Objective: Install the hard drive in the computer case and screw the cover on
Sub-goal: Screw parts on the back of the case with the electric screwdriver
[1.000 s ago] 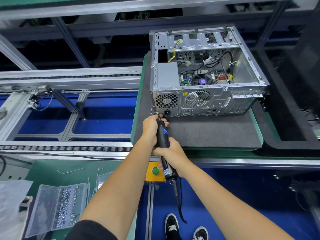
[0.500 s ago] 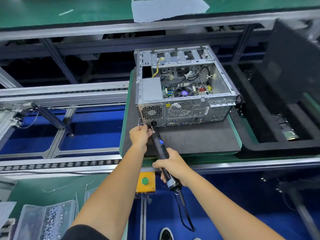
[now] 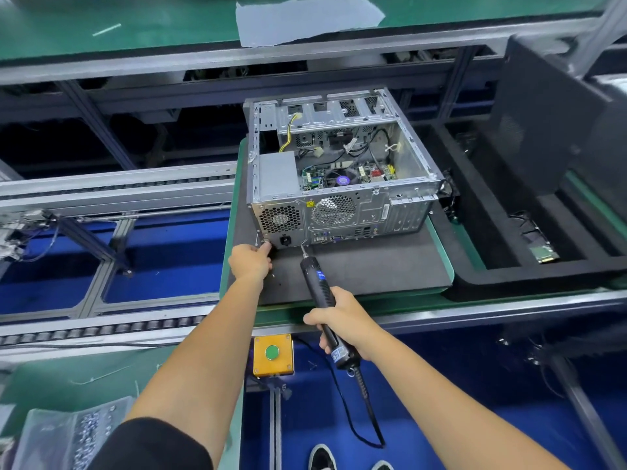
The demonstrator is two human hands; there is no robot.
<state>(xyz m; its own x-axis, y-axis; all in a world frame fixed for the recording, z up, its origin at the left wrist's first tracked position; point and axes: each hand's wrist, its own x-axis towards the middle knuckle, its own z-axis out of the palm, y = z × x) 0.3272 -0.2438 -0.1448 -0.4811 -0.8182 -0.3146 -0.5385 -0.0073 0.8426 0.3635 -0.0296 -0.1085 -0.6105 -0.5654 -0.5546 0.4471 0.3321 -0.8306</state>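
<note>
Grey computer case (image 3: 342, 198) lies open on the table (image 3: 356, 273). Right hand (image 3: 342, 320) holds the electric screwdriver (image 3: 320, 293) in a full grip. Left hand (image 3: 251, 261) pinches at the case's lower rear corner.

A yellow button box (image 3: 273, 355) with a green button, a clear screw tray (image 3: 73, 435), a roller conveyor (image 3: 112, 329)

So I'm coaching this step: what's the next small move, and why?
Probably seat the bit squarely on the screw point. The right hand grips the screwdriver, its tip at the case's lower rear edge, while the left hand pinches at the case's corner.
</note>
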